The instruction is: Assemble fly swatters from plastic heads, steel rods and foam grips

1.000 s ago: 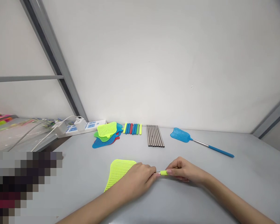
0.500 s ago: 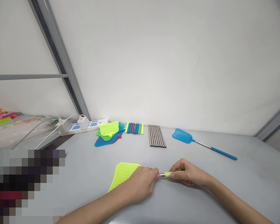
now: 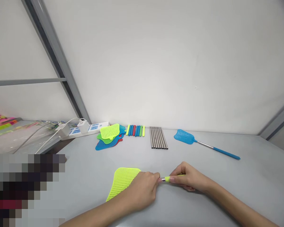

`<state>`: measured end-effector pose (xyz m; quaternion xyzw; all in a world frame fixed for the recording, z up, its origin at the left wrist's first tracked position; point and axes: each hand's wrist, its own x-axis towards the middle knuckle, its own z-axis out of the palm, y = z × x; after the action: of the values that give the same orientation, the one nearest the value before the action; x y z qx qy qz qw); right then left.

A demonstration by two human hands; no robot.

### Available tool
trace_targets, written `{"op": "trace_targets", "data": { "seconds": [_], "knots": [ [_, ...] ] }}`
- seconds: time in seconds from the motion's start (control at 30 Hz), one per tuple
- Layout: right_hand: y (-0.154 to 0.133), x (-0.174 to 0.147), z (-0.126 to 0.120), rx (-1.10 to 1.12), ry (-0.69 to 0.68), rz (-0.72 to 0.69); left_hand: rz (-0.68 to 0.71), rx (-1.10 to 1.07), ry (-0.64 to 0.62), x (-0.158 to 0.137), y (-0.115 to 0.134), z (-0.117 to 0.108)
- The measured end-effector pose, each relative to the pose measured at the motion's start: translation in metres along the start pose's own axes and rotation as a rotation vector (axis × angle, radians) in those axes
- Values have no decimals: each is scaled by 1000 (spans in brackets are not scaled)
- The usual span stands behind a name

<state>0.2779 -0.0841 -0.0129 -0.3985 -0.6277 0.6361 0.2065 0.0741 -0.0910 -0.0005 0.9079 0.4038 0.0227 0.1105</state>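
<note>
My left hand [image 3: 143, 189] is closed around the metal rod of a yellow-green fly swatter, just past its perforated head [image 3: 124, 179]. Most of the rod is hidden under that hand; a short bright stretch of metal shows at its right. My right hand [image 3: 188, 178] pinches the yellow-green handle sleeve [image 3: 167, 179], which sits on the rod's end. Behind my hands lie a row of bare metal rods [image 3: 158, 138] and a row of coloured handle sleeves [image 3: 135, 130]. A whole blue fly swatter [image 3: 184, 137] rests at the right.
Loose swatter heads [image 3: 110, 131] in several colours are piled at the back left, beside a white power strip [image 3: 94, 127] with plugged-in chargers and cables. A white wall backs the grey table [image 3: 85, 176]. Plastic-wrapped goods [image 3: 11, 132] lie at the far left; the lower left is pixelated.
The handle sleeve has moved further left onto the rod, so less metal shows between my hands. The view has shifted slightly.
</note>
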Motion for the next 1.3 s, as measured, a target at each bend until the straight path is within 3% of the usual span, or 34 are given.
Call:
{"op": "trace_targets", "data": {
  "seconds": [0.33, 0.67, 1.3],
  "knots": [
    [2, 0, 0, -112, 19, -36, 9, 29, 43, 1, -3, 5],
    [15, 6, -7, 38, 13, 20, -1, 9, 48, 3, -3, 8],
    [13, 8, -8, 43, 20, 80, 11, -16, 40, 2, -3, 3]
  ]
}}
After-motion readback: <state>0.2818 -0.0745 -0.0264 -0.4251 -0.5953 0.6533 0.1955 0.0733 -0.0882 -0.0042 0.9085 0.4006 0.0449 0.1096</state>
